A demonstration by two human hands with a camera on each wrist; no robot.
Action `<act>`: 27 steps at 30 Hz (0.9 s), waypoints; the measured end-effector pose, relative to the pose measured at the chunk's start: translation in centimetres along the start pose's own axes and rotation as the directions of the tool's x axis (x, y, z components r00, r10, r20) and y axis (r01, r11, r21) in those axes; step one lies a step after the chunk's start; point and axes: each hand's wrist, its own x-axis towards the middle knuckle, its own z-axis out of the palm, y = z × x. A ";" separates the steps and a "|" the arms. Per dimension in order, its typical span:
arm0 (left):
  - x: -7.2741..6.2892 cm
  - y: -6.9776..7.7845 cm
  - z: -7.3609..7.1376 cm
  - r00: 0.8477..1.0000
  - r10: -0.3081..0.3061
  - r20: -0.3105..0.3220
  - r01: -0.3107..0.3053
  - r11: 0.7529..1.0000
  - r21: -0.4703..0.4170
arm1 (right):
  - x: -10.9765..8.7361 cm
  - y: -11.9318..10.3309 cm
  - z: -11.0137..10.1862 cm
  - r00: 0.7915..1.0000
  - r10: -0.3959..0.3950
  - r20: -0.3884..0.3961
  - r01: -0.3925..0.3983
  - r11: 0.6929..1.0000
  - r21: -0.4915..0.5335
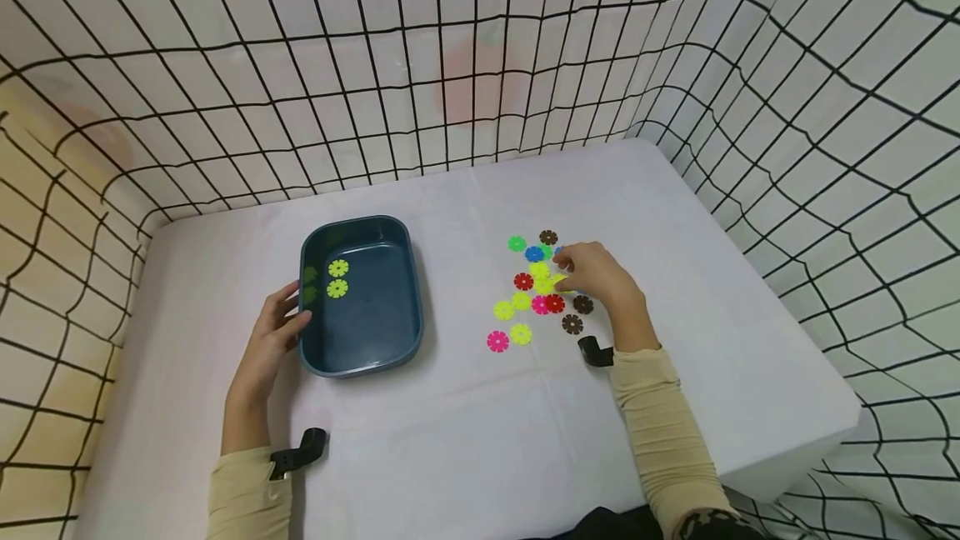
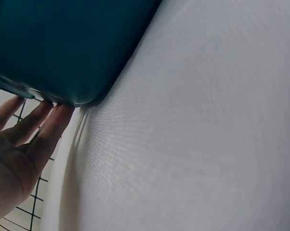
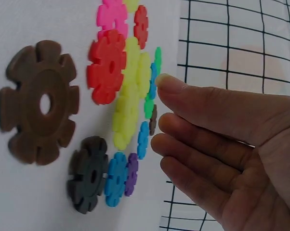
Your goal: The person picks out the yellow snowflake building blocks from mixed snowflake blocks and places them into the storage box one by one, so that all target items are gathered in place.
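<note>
A white-clothed table stands in a fenced corner, filling the lower part of the frame. Nearest, two beige sleeves rise from the bottom edge, at lower left and lower right, each with a small black wrist camera.

Left of centre, the left hand holds a dark blue-green, rounded rectangular tray by its left side, thumb at the rim, fingers against the outer wall. Two yellow, notched plastic discs lie flat inside it. If that hand pushed unevenly, the tray could skid on the cloth or tip.

Right of centre, a pink notched disc lies nearest in a loose scatter of similar pieces. A red notched disc appears to overlap another pink one, and more yellow ones bunch behind. Over them, the right hand has thumb and fingers parted, with no disc visible between them. Because the pieces are thin and overlap, a pinch there could lift two or scatter neighbours.

Beyond lie a green notched disc and a brown notched disc, then black wire mesh before a pale wall.
</note>
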 end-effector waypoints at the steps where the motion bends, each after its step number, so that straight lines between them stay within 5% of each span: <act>1: 0.0 0.0 0.0 1.000 -0.001 0.004 0.001 1.000 -0.002 | 0.1 0.1 0.2 1.000 0.007 0.009 -0.007 1.000 -0.002; 27: 0.0 -0.1 0.0 1.000 -0.003 -0.009 0.003 1.000 -0.007 | 0.8 0.3 1.1 1.000 0.011 -0.010 -0.012 0.998 -0.069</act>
